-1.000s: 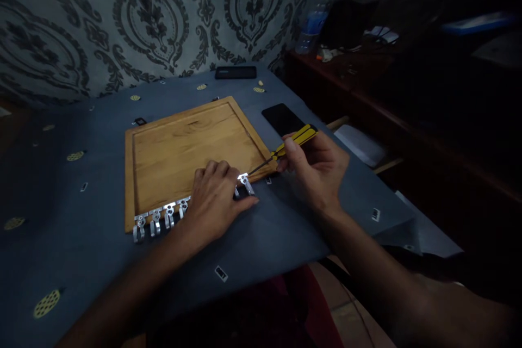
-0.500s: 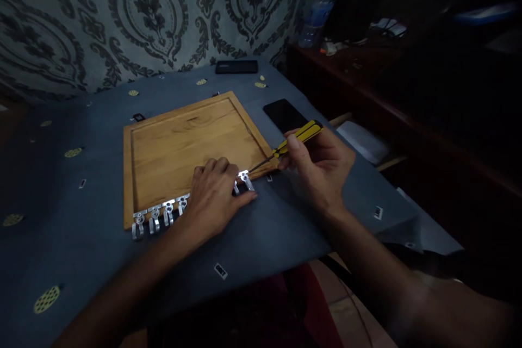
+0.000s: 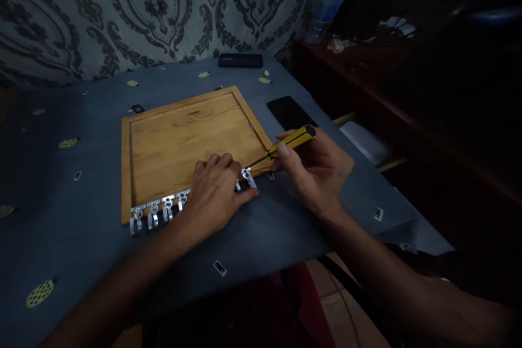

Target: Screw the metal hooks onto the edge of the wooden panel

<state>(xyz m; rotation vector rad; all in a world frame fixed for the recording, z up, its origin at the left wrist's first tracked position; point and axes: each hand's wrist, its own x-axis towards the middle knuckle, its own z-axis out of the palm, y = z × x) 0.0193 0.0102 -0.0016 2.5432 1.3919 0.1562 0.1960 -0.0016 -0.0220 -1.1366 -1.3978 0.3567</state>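
A framed wooden board (image 3: 183, 144) lies flat on the cloth-covered table, with a silvery metal hook rail (image 3: 168, 202) along its near edge. My left hand (image 3: 214, 187) grips the rail and the board's near edge, thumb stretched to the right below the rail; its middle is covered by the hand. Between the thumb and fingers of my right hand (image 3: 314, 168) is a yellow and black screwdriver (image 3: 290, 141). Its shaft slants down to the left, with the tip by the rail's right end; whether it touches a screw I cannot tell.
A dark smartphone (image 3: 289, 111) lies right of the board, and a black oblong case-like thing (image 3: 240, 60) by the wall. Small dark pieces, one a hanger-like loop (image 3: 137, 109), show at the board's far edge. A plastic bottle (image 3: 326, 11) stands on the dark wooden furniture (image 3: 367, 87) at right.
The screwdriver and my right hand have shifted slightly left, the handle now lying a little lower in the fingers' tilt. My left hand keeps its place on the rail. The whole view has moved a little.
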